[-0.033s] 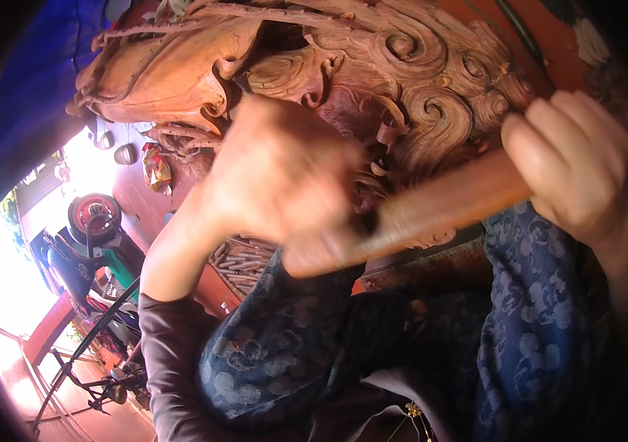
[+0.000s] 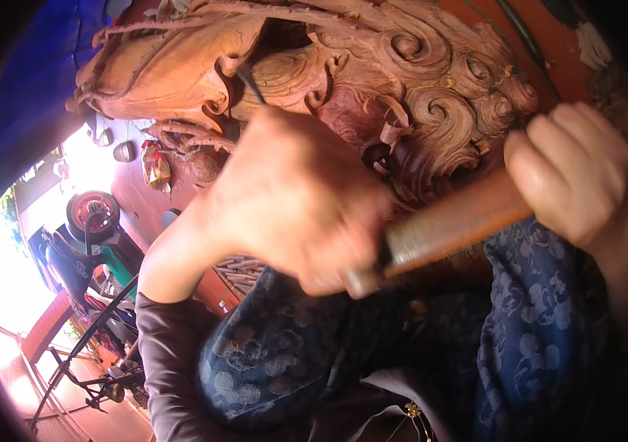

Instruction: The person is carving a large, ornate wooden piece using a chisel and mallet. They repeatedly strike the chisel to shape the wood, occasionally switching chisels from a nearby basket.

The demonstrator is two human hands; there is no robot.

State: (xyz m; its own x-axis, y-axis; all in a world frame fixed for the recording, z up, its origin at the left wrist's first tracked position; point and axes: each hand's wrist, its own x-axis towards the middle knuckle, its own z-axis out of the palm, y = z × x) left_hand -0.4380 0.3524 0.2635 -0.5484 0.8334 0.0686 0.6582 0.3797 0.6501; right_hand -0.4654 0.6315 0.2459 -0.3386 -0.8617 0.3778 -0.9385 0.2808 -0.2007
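A large brown wood carving (image 2: 439, 110) with deep scrolls and curling leaf shapes lies in front of me. My left hand (image 2: 299, 195), blurred by motion, is closed in a fist around a chisel (image 2: 360, 283). Its thin dark shaft sticks out above the fist toward the carving, while its blunt end shows below; the cutting tip cannot be made out. My right hand (image 2: 572, 177) grips a thick wooden mallet (image 2: 461, 221). The mallet slants down to the left, its worn end close to the chisel's blunt end; whether they touch cannot be told.
My knees in blue patterned trousers (image 2: 262, 353) are below the carving. Many slim tool handles (image 2: 244, 271) lie left of my knee. Farther left are a red and gold packet (image 2: 156, 168), a small round cup (image 2: 124, 152) and a wheeled vehicle (image 2: 93, 214). Blue sheeting (image 2: 26, 81) hangs at upper left.
The mallet's end has drawn back up and right from below my left fist, baring the chisel's blunt end. My left hand has shifted slightly right and down.
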